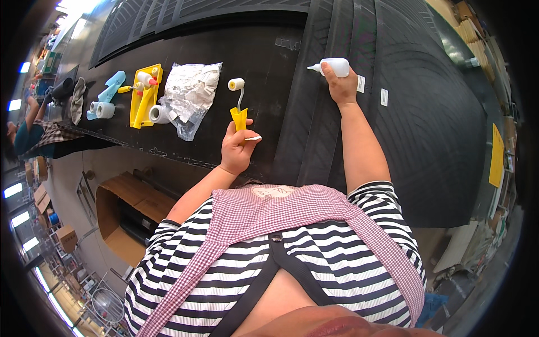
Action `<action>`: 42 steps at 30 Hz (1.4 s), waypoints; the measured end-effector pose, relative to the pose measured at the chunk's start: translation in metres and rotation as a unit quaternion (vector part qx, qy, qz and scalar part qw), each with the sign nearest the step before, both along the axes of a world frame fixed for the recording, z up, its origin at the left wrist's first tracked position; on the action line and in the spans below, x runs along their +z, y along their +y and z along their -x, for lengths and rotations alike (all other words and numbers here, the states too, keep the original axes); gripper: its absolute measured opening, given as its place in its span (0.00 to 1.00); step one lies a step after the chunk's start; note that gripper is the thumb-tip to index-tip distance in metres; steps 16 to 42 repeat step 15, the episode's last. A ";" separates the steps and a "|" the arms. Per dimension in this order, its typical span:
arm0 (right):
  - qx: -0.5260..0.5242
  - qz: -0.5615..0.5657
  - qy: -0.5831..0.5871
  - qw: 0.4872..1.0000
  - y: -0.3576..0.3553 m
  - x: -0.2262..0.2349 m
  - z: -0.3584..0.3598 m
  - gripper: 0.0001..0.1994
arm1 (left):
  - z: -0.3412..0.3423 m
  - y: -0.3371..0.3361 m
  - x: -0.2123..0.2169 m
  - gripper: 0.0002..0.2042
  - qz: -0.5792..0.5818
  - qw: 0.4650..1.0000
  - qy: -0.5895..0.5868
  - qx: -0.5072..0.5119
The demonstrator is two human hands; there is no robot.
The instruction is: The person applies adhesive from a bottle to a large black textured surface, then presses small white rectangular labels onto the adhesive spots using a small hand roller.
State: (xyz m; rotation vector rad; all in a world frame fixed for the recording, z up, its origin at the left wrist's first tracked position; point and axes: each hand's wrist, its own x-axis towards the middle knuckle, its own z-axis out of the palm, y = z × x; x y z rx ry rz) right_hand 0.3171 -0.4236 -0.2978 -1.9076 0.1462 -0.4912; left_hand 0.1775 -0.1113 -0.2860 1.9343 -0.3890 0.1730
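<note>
My left hand (237, 147) grips the yellow handle of a small paint roller (238, 101), whose white roller head points away from me over the black worktop (264, 67). My right hand (342, 84) holds a white squeeze bottle (332, 67) lying sideways, its nozzle pointing left, above a stack of black ribbed rubber mats (404, 112). The two hands are well apart.
Left of the roller lie a clear plastic bag of white pieces (190, 92), a yellow tray (145, 95) with bottles and a roller, a light blue roller (106, 95) and grey cloths (76, 98). Another person (28, 132) stands at far left. An open cardboard box (126, 216) sits below the table.
</note>
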 end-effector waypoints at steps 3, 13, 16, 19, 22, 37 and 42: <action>0.017 -0.009 -0.005 1.000 -0.002 -0.002 0.001 0.17 | 0.000 0.000 0.000 0.06 0.006 1.000 0.012 0.003; 0.044 0.018 0.006 0.999 0.000 0.005 0.013 0.14 | 0.001 0.008 -0.029 0.05 0.045 0.998 0.042 -0.003; 0.053 0.000 0.011 0.999 0.000 0.005 0.015 0.14 | 0.001 0.008 -0.030 0.05 0.045 0.998 0.045 -0.003; 0.053 0.000 0.011 0.999 0.000 0.005 0.015 0.14 | 0.001 0.008 -0.030 0.05 0.045 0.998 0.045 -0.003; 0.053 0.000 0.011 0.999 0.000 0.005 0.015 0.14 | 0.001 0.008 -0.030 0.05 0.045 0.998 0.045 -0.003; 0.053 0.000 0.011 0.999 0.000 0.005 0.015 0.14 | 0.001 0.008 -0.030 0.05 0.045 0.998 0.045 -0.003; 0.053 0.000 0.011 0.999 0.000 0.005 0.015 0.14 | 0.001 0.008 -0.030 0.05 0.045 0.998 0.045 -0.003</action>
